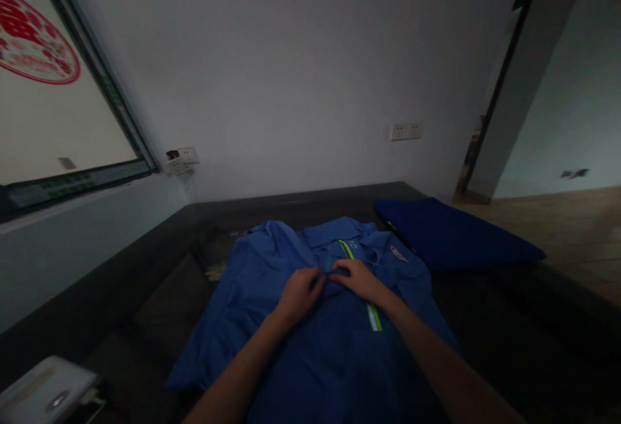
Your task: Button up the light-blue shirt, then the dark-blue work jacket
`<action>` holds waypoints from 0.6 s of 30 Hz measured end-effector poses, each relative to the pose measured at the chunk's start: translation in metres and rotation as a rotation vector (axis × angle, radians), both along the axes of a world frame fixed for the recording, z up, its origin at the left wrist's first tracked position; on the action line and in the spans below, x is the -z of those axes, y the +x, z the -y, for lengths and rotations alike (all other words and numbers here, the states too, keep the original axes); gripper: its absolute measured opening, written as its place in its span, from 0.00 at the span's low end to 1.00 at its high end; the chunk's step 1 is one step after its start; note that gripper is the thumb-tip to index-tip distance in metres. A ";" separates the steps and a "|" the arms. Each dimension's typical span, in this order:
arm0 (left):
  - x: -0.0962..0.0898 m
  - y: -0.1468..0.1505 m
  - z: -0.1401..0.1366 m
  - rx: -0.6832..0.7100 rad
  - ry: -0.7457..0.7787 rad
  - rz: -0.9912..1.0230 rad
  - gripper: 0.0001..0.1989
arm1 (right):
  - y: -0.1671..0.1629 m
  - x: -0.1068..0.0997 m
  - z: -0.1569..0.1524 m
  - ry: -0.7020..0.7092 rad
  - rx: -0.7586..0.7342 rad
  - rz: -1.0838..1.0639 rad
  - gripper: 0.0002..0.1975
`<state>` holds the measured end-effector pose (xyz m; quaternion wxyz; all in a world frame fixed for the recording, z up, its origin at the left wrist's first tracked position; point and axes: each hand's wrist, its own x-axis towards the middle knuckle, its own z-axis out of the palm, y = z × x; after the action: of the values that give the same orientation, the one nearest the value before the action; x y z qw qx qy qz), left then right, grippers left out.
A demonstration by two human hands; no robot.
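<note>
A blue work jacket [252,281] lies spread over the dark surface, its collar toward the wall. It has a reflective yellow-green strip [373,317] and an oval badge [398,254] at the chest. My left hand [299,293] pinches the jacket's fabric near the middle of the front. Close beside it, my right hand [356,278] pinches the same bit of cloth between thumb and fingers. The fingertips of both hands almost meet. Whether a button or fastener sits between them is too small and dark to tell.
A folded dark-blue cloth [456,233] lies at the right on the dark sofa-like surface [160,301]. A white box-shaped device [46,388] is at the lower left. Wall sockets [405,131] and a window [63,107] are beyond; tan floor [577,217] shows at right.
</note>
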<state>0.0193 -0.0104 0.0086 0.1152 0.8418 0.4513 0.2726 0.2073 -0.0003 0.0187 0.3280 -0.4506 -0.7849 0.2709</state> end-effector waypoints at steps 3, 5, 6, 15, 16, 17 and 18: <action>-0.001 -0.003 -0.002 -0.025 0.004 0.148 0.07 | 0.003 0.001 -0.003 -0.013 0.019 -0.007 0.06; -0.003 -0.004 -0.002 -0.009 0.046 0.193 0.09 | 0.004 0.002 -0.005 -0.024 0.030 -0.012 0.07; -0.004 -0.005 -0.001 0.005 0.070 0.181 0.10 | 0.004 0.002 -0.005 -0.027 0.032 -0.020 0.07; -0.011 0.002 0.007 -0.021 0.074 0.194 0.08 | 0.001 0.001 -0.003 0.012 0.015 -0.081 0.06; -0.010 0.003 0.006 -0.016 0.064 0.223 0.08 | 0.000 0.000 -0.002 0.014 0.020 -0.081 0.06; -0.009 0.004 0.006 -0.007 0.057 0.251 0.08 | 0.000 0.000 -0.002 0.019 0.026 -0.080 0.06; -0.008 0.004 0.006 0.005 0.050 0.275 0.07 | -0.001 0.000 -0.001 0.026 0.034 -0.079 0.06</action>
<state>0.0235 -0.0161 0.0168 0.1556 0.8004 0.4221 0.3962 0.2062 0.0006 0.0188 0.3691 -0.4483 -0.7671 0.2727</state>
